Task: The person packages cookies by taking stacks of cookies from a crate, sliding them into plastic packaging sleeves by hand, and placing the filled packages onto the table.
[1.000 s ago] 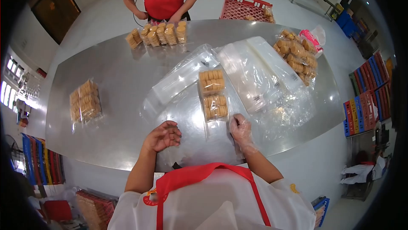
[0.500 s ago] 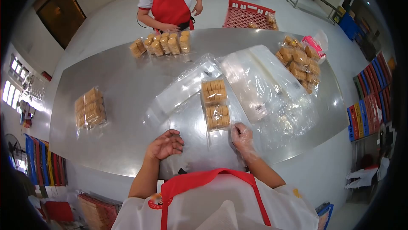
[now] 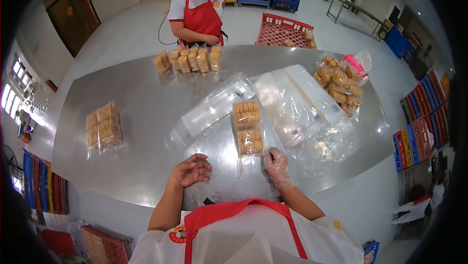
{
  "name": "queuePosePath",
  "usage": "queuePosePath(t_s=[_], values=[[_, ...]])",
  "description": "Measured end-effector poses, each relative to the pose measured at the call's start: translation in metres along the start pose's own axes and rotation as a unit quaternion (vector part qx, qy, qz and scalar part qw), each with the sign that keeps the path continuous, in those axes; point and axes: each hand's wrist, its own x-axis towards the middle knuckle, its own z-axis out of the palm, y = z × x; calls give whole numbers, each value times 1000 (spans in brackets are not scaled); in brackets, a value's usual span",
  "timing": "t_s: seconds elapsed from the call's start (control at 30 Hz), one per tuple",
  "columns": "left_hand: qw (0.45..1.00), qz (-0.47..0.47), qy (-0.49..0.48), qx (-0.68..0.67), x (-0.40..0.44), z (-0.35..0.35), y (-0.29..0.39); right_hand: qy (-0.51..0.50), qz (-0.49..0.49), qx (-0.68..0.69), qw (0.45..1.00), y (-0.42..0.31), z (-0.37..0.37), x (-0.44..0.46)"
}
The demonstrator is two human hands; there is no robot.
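Note:
My left hand (image 3: 191,170) is bare and hovers at the near side of the steel table, palm turned inward. Its fingers are loosely curled and apart, with nothing in them. My right hand (image 3: 276,166), in a clear plastic glove, is closed beside the lower right corner of a clear bag of round biscuits (image 3: 249,140). Whatever its fingers may hold is hidden. The biscuits stand in two stacked blocks inside that bag, which lies flat in front of me. Touching or close on either side are flat clear plastic bags (image 3: 285,100) and a narrower pile of clear film (image 3: 209,110).
A filled biscuit bag (image 3: 104,126) lies at left on the steel table (image 3: 141,103). Several upright biscuit packs (image 3: 194,60) stand at the far edge, before a person in a red apron (image 3: 202,20). More packs (image 3: 340,83) are heaped at right. A red crate (image 3: 282,30) is beyond.
My view has tilted up a little, so the table sits lower in the picture. Both hands keep nearly the same poses beside the biscuit bag. The person opposite has shifted their arms.

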Motion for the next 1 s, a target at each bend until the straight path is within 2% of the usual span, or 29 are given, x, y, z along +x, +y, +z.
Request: queuePosePath(t_s=[1.0], values=[[1000, 5, 13, 17, -1, -1, -2, -13, 10, -23, 1000, 3, -3, -2]])
